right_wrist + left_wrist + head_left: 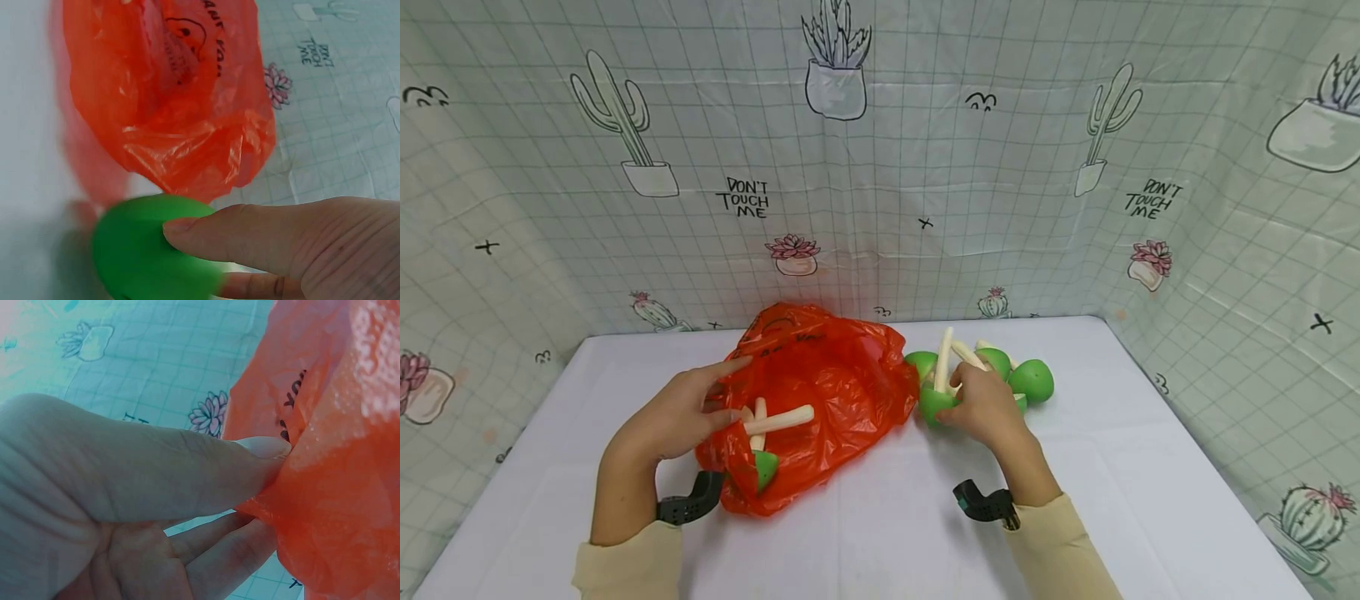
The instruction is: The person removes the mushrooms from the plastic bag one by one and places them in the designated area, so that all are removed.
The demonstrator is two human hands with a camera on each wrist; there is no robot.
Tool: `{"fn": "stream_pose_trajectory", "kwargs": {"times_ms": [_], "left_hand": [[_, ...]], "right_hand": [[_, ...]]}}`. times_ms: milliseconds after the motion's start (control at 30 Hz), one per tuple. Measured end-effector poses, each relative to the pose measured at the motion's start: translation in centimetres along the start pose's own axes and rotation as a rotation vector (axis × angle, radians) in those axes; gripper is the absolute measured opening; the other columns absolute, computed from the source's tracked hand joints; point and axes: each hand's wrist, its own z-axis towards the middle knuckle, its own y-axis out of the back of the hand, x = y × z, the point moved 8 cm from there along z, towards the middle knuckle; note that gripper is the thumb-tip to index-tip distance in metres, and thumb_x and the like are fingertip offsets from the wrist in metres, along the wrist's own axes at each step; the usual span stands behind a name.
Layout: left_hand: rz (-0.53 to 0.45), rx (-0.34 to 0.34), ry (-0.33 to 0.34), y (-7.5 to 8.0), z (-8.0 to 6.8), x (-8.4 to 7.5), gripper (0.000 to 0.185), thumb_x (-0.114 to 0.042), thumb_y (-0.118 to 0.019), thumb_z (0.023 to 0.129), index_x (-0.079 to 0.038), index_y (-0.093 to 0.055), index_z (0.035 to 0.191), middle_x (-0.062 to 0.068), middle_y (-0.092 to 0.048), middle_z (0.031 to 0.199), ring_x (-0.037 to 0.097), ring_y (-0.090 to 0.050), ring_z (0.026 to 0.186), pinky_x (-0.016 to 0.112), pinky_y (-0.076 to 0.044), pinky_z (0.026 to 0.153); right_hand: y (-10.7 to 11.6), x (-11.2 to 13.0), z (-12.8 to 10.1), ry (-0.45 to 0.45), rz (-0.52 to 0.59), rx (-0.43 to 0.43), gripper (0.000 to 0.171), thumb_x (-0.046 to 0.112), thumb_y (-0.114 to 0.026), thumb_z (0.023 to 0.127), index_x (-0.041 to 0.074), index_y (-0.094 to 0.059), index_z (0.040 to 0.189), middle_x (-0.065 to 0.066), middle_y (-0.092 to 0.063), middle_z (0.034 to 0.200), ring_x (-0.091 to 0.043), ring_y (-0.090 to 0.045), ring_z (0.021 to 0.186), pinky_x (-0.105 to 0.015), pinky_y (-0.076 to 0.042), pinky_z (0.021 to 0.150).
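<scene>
A thin red plastic bag (850,375) lies on its side, with black print on it. My left hand (677,412) pinches its edge between thumb and fingers, as the left wrist view shows closely. Inside the bag's mouth are cream sticks (786,419) and a green rounded piece (765,468), partly covered by red film. To the bag's right, my right hand (988,408) holds a green rounded piece (140,250) with its thumb on the smooth surface. A cream stick (944,358) stands up from about that piece. Whether the two are joined I cannot tell.
Around the right hand sit several more green rounded pieces (1032,381) with cream sticks (967,354), close together. They stand on a white table (880,542). A pale gridded cloth with cactus drawings (880,167) rises behind and at both sides.
</scene>
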Motion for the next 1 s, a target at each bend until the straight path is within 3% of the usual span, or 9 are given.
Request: {"fn": "stream_pose_trajectory", "kwargs": {"times_ms": [233, 533, 1000], "left_hand": [[0.010, 0.000, 0.000, 0.09, 0.06, 0.10, 0.068, 0.002, -0.072, 0.095, 0.005, -0.042, 0.157, 0.033, -0.051, 0.150, 0.052, -0.060, 0.127, 0.053, -0.060, 0.093], [0.004, -0.001, -0.001, 0.10, -0.02, 0.19, 0.068, 0.003, -0.071, 0.095, 0.005, -0.042, 0.157, 0.033, -0.050, 0.150, 0.052, -0.060, 0.126, 0.052, -0.060, 0.092], [0.004, 0.003, -0.007, -0.04, -0.07, 0.10, 0.068, 0.004, -0.070, 0.095, 0.006, -0.042, 0.157, 0.034, -0.051, 0.149, 0.052, -0.060, 0.126, 0.051, -0.061, 0.090]], "right_hand": [[-0.30, -0.05, -0.02, -0.020, 0.033, 0.054, 0.042, 0.015, -0.089, 0.078, -0.003, -0.067, 0.110, -0.011, -0.071, 0.088, -0.027, -0.064, 0.082, -0.044, -0.055, 0.071], [-0.53, -0.57, 0.10, -0.007, 0.092, 0.102, 0.036, 0.013, -0.088, 0.080, -0.003, -0.068, 0.106, -0.014, -0.072, 0.093, -0.027, -0.067, 0.085, -0.045, -0.058, 0.077], [0.39, -0.47, -0.35, -0.022, 0.119, 0.073, 0.035, 0.012, -0.087, 0.082, -0.002, -0.068, 0.108, -0.012, -0.073, 0.094, -0.027, -0.068, 0.087, -0.045, -0.058, 0.079]]}}
